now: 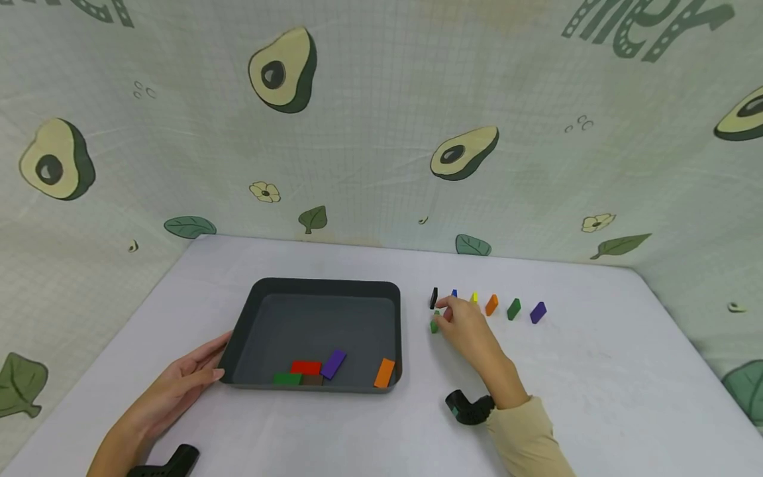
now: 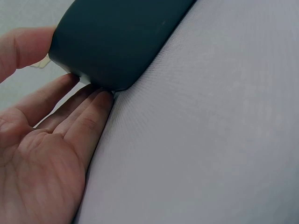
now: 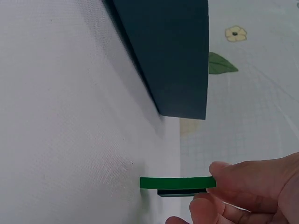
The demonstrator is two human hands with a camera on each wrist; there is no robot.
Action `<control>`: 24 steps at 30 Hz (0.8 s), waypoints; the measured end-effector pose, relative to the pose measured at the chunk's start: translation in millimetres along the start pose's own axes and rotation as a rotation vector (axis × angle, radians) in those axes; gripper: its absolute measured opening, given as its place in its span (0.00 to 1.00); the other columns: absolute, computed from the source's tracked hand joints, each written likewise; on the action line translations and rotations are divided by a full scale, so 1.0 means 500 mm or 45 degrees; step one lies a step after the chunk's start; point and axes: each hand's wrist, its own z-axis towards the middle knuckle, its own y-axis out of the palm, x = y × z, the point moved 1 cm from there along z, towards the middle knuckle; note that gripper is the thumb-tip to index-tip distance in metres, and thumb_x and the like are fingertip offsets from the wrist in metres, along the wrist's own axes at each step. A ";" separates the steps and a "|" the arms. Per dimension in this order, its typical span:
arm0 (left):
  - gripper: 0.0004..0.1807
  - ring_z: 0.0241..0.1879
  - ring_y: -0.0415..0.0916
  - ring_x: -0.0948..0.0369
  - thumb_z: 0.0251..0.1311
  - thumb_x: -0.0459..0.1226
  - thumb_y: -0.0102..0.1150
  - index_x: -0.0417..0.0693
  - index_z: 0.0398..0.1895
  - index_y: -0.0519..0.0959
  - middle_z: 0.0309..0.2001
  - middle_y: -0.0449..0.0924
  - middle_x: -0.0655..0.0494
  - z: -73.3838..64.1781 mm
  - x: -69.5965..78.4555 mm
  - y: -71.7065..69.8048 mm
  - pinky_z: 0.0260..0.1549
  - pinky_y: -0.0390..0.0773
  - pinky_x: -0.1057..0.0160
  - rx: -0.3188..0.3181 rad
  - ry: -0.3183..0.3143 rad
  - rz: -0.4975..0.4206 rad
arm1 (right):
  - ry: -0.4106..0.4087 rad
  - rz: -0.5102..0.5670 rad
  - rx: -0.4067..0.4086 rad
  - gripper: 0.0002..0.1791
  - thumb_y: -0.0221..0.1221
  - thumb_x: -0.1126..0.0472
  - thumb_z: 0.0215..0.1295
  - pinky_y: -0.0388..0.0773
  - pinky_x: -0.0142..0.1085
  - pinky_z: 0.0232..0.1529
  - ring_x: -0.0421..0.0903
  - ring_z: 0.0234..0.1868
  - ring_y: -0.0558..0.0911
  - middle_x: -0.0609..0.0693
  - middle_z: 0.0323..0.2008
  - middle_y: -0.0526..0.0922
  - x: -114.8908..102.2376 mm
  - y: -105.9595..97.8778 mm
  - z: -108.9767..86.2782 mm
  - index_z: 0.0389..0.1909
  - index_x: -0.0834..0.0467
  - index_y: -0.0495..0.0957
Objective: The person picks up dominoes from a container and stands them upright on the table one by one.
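Observation:
My left hand (image 1: 186, 383) grips the near left corner of a dark grey tray (image 1: 390, 318), thumb at the rim and fingers against the outer wall. To the tray's right, my right hand (image 1: 469, 331) pinches the upper end of an upright green block (image 3: 177, 183) between thumb and finger. A black block (image 1: 433, 298) stands just behind it. Flat in the tray's near part lie a red block (image 1: 306, 367), another green block (image 1: 288, 379), a brown block (image 1: 312, 379), a purple block (image 1: 334, 364) and an orange block (image 1: 384, 373).
From the black block a row of upright blocks runs rightward: blue (image 1: 454, 293), yellow (image 1: 474, 297), orange (image 1: 491, 305), green (image 1: 514, 309) and purple (image 1: 538, 313). My right hand partly covers the blue and yellow ones. A white cloth (image 1: 596, 397) covers the table; a printed cloth (image 1: 381, 132) hangs behind.

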 end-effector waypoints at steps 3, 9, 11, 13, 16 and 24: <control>0.33 0.62 0.55 0.85 0.67 0.24 0.35 0.31 0.71 0.37 0.63 0.57 0.79 0.000 -0.001 0.000 0.54 0.64 0.80 -0.004 0.000 -0.004 | 0.002 0.007 0.002 0.13 0.60 0.62 0.60 0.68 0.31 0.25 0.43 0.24 0.71 0.51 0.24 0.76 0.001 0.003 0.001 0.43 0.65 0.78; 0.33 0.62 0.55 0.85 0.67 0.24 0.36 0.31 0.71 0.37 0.63 0.57 0.80 0.001 -0.001 -0.001 0.54 0.64 0.80 0.000 -0.002 0.003 | 0.016 0.005 0.011 0.13 0.60 0.61 0.60 0.68 0.32 0.25 0.43 0.24 0.71 0.51 0.25 0.76 0.005 0.006 0.001 0.42 0.65 0.79; 0.33 0.62 0.55 0.85 0.67 0.24 0.36 0.31 0.71 0.37 0.63 0.57 0.80 0.001 -0.002 -0.001 0.54 0.64 0.80 -0.004 0.002 -0.001 | 0.020 0.003 0.012 0.13 0.60 0.61 0.60 0.67 0.32 0.25 0.43 0.25 0.71 0.51 0.25 0.76 0.006 0.006 0.001 0.42 0.65 0.79; 0.33 0.62 0.55 0.85 0.66 0.23 0.35 0.31 0.71 0.37 0.64 0.57 0.79 0.001 -0.003 -0.001 0.55 0.64 0.80 -0.010 0.008 -0.002 | 0.022 0.004 0.008 0.13 0.60 0.61 0.60 0.67 0.32 0.25 0.43 0.24 0.70 0.51 0.25 0.76 0.006 0.006 0.000 0.42 0.65 0.79; 0.33 0.62 0.55 0.85 0.65 0.22 0.35 0.32 0.71 0.37 0.64 0.57 0.80 0.000 -0.003 -0.002 0.55 0.63 0.81 -0.009 0.013 -0.007 | 0.016 0.006 0.006 0.13 0.60 0.61 0.60 0.67 0.32 0.25 0.42 0.24 0.70 0.51 0.25 0.76 0.005 0.005 0.001 0.42 0.65 0.79; 0.33 0.62 0.55 0.84 0.66 0.23 0.36 0.32 0.71 0.38 0.64 0.58 0.79 0.000 -0.004 -0.002 0.55 0.63 0.81 -0.018 0.029 -0.005 | -0.018 -0.011 0.005 0.14 0.60 0.60 0.60 0.67 0.32 0.26 0.43 0.24 0.71 0.51 0.25 0.76 0.004 -0.002 -0.003 0.44 0.65 0.79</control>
